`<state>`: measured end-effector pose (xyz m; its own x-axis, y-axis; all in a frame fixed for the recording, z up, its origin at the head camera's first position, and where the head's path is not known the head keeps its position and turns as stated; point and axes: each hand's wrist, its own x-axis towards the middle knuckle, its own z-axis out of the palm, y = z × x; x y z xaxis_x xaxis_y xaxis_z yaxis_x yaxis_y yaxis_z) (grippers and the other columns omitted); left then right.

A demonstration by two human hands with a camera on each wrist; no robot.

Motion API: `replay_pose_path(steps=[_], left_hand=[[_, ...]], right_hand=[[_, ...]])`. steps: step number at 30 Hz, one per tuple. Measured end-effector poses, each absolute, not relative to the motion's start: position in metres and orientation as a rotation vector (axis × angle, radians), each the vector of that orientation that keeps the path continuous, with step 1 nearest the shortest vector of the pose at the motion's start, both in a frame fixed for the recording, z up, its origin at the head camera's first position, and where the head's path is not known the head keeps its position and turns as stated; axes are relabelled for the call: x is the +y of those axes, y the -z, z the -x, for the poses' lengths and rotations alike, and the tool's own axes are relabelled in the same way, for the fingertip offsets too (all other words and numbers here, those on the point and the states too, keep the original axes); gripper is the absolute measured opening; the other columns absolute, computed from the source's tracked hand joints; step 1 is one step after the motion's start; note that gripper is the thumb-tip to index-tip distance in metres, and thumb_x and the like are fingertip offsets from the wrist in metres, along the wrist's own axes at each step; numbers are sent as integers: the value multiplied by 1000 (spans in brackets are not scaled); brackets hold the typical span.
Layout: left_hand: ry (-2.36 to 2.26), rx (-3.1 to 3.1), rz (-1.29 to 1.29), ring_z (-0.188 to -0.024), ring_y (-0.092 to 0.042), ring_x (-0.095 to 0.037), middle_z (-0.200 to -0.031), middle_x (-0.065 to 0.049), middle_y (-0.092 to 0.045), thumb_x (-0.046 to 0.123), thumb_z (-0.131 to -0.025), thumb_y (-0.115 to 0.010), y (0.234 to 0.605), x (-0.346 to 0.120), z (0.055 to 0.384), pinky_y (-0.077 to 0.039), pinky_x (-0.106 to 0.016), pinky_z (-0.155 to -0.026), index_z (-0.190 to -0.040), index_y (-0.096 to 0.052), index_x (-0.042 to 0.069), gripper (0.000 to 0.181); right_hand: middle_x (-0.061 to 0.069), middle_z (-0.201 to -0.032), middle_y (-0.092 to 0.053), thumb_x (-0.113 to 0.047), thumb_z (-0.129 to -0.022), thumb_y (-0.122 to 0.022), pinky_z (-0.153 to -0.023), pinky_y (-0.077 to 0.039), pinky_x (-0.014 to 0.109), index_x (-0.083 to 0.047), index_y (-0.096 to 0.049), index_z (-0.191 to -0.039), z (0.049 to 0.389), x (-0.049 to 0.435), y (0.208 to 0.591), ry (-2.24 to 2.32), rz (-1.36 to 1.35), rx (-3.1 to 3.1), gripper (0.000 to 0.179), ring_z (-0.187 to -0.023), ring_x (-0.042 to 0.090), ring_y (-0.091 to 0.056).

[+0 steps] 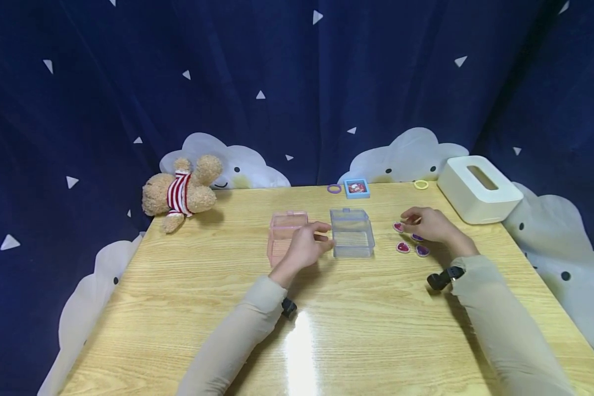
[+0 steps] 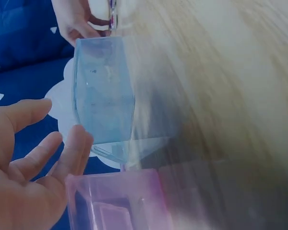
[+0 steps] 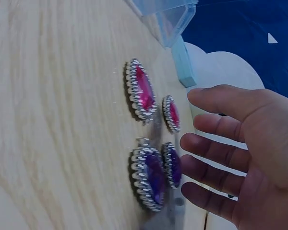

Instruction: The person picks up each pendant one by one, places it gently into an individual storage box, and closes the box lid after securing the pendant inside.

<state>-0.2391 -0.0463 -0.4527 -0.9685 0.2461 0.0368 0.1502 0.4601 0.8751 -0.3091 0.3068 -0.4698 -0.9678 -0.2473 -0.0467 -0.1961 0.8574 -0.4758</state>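
My left hand [image 1: 303,247] hovers beside an open pink clear plastic box [image 1: 278,254], its relaxed fingers pointing toward an open blue clear box [image 1: 353,252]. In the left wrist view those fingers hold nothing. Over to the right, my right hand [image 1: 432,225] reaches above a group of heart-shaped gems with silvery beaded rims. Two are pink, one nearer pink gem [image 1: 403,247] and one farther pink gem [image 1: 398,226]; two are purple, including a purple gem [image 1: 422,251]. The right wrist view shows loosely bent fingers [image 3: 216,148] close to the gems, with nothing gripped.
Behind the boxes lie a purple ring [image 1: 334,188], a small blue-framed square [image 1: 357,188] and a yellow ring [image 1: 421,185]. A white tissue box [image 1: 480,192] stands at the back right. A teddy bear [image 1: 180,192] in a striped top lies at the back left.
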Motion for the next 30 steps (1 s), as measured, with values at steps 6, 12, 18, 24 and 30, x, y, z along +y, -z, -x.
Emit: replay_pose_path(steps=[6, 12, 18, 24, 30], left_hand=[[-1422, 2644, -376, -100, -72, -24, -131, -11, -67, 17, -88, -76, 451, -41, 239, -58, -23, -73, -131, -63, 5, 46], [-1384, 2663, -393, -97, -74, -21, -132, -12, -66, 17, -89, -75, 452, -37, 241, -57, -22, -74, -133, -62, 4, 48], [-1307, 2704, -392, -99, -74, -19, -133, -11, -65, 20, -89, -75, 455, -35, 243, -58, -24, -78, -133, -62, 5, 48], [-1253, 2738, -409, -99, -74, -20, -130, -10, -69, 21, -90, -74, 456, -33, 244, -59, -27, -81, -131, -64, 5, 45], [-1245, 2765, -416, -100, -75, -22, -126, -11, -70, 19, -89, -75, 456, -31, 245, -59, -30, -85, -128, -65, 4, 43]], right_hand=[[16, -106, -69, -31, -90, -72, -81, -50, 41, -4, -65, -122, 310, 304, 474, 697, 320, 2935, 43, -94, 29, -63], [16, -106, -67, -31, -87, -75, -81, -48, 42, -4, -66, -122, 310, 299, 476, 694, 290, 2934, 45, -92, 27, -59], [14, -103, -69, -28, -85, -78, -82, -46, 41, -4, -69, -115, 312, 298, 480, 675, 277, 2945, 39, -92, 26, -59], [13, -102, -70, -27, -84, -78, -83, -46, 42, -5, -71, -112, 313, 298, 480, 676, 279, 2937, 36, -91, 26, -59], [12, -99, -69, -28, -84, -78, -80, -44, 38, -6, -71, -108, 313, 297, 478, 658, 265, 2940, 33, -89, 25, -58]])
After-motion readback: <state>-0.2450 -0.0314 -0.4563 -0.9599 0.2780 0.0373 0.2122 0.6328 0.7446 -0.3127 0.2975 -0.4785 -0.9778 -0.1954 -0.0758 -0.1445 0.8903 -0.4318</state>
